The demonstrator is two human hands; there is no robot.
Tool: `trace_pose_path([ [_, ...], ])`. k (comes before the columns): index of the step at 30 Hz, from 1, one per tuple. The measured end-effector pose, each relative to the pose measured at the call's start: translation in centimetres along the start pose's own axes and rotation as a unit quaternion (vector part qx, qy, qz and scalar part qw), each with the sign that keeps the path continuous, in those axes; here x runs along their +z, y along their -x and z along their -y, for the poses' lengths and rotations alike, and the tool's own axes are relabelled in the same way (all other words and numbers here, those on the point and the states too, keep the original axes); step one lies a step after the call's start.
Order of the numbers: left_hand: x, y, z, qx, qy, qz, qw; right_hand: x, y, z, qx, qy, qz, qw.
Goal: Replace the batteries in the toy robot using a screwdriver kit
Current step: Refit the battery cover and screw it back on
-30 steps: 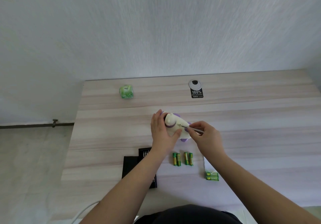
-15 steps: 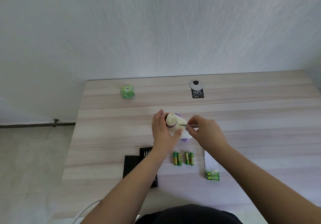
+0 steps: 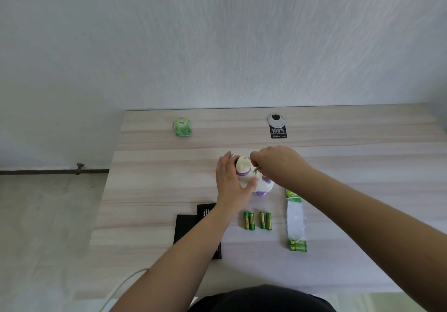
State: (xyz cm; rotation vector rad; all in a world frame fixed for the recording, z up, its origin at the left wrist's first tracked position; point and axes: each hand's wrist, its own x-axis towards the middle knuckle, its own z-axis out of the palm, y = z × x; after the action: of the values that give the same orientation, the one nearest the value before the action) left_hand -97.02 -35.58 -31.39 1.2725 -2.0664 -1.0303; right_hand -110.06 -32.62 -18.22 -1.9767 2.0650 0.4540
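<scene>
The toy robot (image 3: 251, 178) lies mid-table (image 3: 362, 166), far of 4 batteries (image 3: 257, 221); my left hand (image 3: 231, 181) grips it; my right hand (image 3: 278, 164) pinches the screwdriver (image 3: 256, 169) against it.

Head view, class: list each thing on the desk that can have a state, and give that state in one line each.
Toy robot: lying on the desk, gripped by the left hand.
Screwdriver: pinched by the right hand, tip on the toy.
Four loose batteries: lying side by side, outside the toy.
Battery packaging: opened, flat on the desk.
Screwdriver kit: open, partly hidden by the left forearm.
Green packet: untouched, apart from the rest.
</scene>
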Motion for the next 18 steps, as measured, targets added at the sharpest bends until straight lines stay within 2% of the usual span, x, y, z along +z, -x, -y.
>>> trace_pose_path([
  [4, -0.1, 0.0, 0.1, -0.002, 0.001, 0.005, 1.000, -0.8, -0.6, 0.5, -0.021, 0.051, 0.008, 0.998],
  [7, -0.1, 0.0, 0.0, -0.002, 0.003, 0.004, 1.000, -1.0, -0.9, 0.7, -0.010, 0.060, 0.026, 0.998],
  [11, -0.1, 0.0, 0.1, -0.003, 0.006, 0.003, 1.000, -0.5, -1.2, 0.8, 0.007, 0.103, 0.012, 0.995],
  [18, -0.4, 0.1, 0.0, -0.009, 0.003, 0.017, 1.000, -0.5, -1.2, 0.5, -0.003, 0.022, 0.028, 0.999],
])
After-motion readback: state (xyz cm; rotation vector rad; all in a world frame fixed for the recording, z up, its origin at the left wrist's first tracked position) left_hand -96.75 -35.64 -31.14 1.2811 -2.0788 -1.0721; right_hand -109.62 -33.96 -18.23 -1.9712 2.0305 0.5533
